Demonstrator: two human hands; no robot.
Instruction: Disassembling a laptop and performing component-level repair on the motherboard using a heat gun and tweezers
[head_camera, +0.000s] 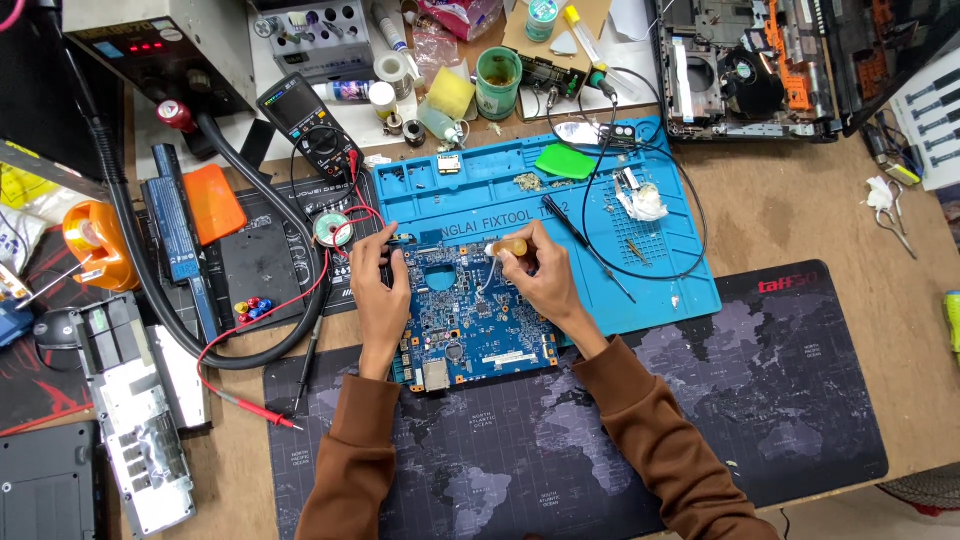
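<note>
Head view: blue laptop motherboard (478, 320), densely populated, lies flat at centre, partly on the blue silicone repair mat (680, 290), partly on the dark map-print desk mat (780, 400). Left hand (381, 290) rests fingers-down on the board's left edge, gripping nothing. Right hand (540, 275) pinches a small amber-tipped syringe (508, 247) over the board's far edge.

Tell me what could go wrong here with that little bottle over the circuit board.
The right hand tips a small amber bottle over the blue circuit board; too much liquid might spread over nearby parts. The left hand pins only one edge, so the board could shift. The red wire nearby might snag.
</note>
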